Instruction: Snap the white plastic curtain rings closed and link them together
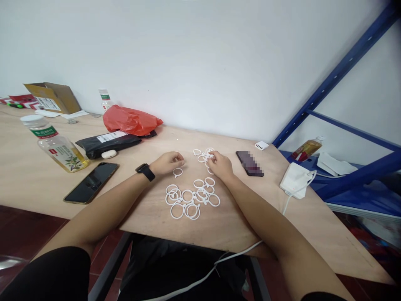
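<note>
My left hand (pixel 171 162) is low over the table, its fingers loosely curled with a gap by the thumb. A single white curtain ring (pixel 177 176) with a small eyelet lies just below its fingers, seemingly not gripped. My right hand (pixel 221 165) pinches at a small far cluster of white rings (pixel 201 159), thumb and index finger together on one of them. Its fingers partly hide that ring. Closer to me, between my forearms, several more white rings (pixel 177 217) lie overlapping in a loose pile.
On the left are a phone (pixel 90 183), a drink bottle (pixel 61 150), a black package (pixel 109 144), a red plastic bag (pixel 131 120) and a cardboard box (pixel 64 98). Rightward lie another phone (pixel 249 163), a white charger (pixel 261 145) and a white power unit (pixel 293 179) with its cable, beside a blue rack (pixel 344 67).
</note>
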### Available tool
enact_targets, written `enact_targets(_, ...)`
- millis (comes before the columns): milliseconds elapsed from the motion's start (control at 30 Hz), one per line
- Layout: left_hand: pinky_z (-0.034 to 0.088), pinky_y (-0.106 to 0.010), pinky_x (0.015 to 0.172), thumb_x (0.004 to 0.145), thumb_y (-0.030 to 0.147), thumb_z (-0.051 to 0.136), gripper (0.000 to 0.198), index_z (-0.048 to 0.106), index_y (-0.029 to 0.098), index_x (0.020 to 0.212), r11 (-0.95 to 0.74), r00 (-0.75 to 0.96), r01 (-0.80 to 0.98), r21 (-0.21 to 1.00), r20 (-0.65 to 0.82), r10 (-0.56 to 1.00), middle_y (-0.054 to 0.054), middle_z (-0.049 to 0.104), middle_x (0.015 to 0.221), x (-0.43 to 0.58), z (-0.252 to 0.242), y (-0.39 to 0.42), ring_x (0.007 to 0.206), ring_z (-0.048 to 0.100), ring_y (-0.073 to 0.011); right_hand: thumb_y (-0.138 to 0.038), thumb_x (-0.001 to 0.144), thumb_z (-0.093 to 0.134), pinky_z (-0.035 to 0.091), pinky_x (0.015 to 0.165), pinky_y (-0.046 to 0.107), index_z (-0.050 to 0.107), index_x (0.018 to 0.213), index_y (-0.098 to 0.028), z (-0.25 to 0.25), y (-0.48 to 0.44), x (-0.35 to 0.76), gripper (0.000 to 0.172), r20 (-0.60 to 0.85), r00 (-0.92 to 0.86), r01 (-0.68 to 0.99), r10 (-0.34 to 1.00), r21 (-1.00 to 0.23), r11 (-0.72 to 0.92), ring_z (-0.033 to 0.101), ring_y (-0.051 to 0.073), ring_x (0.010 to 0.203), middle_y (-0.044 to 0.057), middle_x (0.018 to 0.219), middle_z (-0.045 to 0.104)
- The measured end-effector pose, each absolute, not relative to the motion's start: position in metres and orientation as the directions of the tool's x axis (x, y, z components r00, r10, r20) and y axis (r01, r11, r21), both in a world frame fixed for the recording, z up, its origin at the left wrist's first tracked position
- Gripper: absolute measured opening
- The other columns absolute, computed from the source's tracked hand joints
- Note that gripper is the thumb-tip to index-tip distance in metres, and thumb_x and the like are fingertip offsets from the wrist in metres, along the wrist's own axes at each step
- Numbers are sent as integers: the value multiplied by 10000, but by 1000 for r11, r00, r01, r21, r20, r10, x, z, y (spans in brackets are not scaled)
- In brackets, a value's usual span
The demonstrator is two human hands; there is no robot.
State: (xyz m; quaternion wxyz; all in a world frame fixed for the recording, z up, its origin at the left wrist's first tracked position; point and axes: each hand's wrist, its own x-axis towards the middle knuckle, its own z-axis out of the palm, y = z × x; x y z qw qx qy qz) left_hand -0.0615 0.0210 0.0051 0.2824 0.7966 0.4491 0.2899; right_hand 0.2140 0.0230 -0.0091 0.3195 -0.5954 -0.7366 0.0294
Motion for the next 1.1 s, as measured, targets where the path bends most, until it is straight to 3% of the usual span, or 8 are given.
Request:
enact_targets(100,438,-264,683,768,498,657,403,678,147,964,-465,520,617,635,115,846,-53,672,912,-72,8,25,739,574,-155,-337,857,553,414,648,261,690,1070,-268,-9,25,218,262,368,-55,875,928,-431,222,646,181,726,-14,753,714)
enact_targets(233,408,-234,630,649,527,759,532,683,153,1020,-481,592,617,622,36,805,-30,662,852,-72,8,23,700,571,-149,-318,867,550,417,647,246,710,938,-253,-11,21,213,187,469,-130,842,873,-413,347,642,161,692,-13,724,708)
enact_targets(367,341,-230,572,741,464,699,307,693,165,813,-533,581,609,587,127,804,-10,638,697,-62,2,19,600,517,-128,-248,843,579,452,673,252,710,902,-226,-15,13,204,146,579,-337,730,742,-338,594,655,153,674,-6,710,709)
enact_targets(533,315,-223,523,799,441,652,305,627,151,707,-430,516,459,777,161,841,9,582,593,-45,-7,12,530,468,-106,-277,856,615,472,691,245,684,1033,-200,-12,2,194,205,611,-533,579,585,-242,779,658,142,698,9,758,714)
enact_targets(600,316,-213,503,788,435,667,301,618,140,831,-314,457,344,885,134,879,16,596,603,-37,-8,9,513,478,-100,-319,869,627,462,683,245,669,1086,-205,-11,-3,190,249,619,-593,544,515,-165,823,651,142,701,7,759,709)
enact_targets(700,319,-199,482,785,379,691,482,521,127,1159,-157,373,223,962,65,926,23,640,614,-25,-7,3,484,510,-100,-345,889,621,449,669,248,659,1095,-211,-9,-6,184,249,615,-668,495,419,-53,867,645,143,698,4,754,705)
enact_targets(900,395,-195,468,838,288,660,427,465,134,1186,96,376,31,995,-100,921,-9,689,660,-16,-2,-4,447,557,-94,-343,921,577,441,662,243,675,940,-211,-10,-6,182,166,628,-670,492,396,-24,870,640,137,691,5,727,695)
enact_targets(1100,470,-199,489,813,324,710,320,564,144,1034,84,395,-132,988,-26,918,-26,711,786,-18,-3,-1,502,607,-89,-419,894,625,438,651,249,688,986,-212,-11,-4,185,236,631,-643,525,434,-49,850,643,148,682,11,725,698)
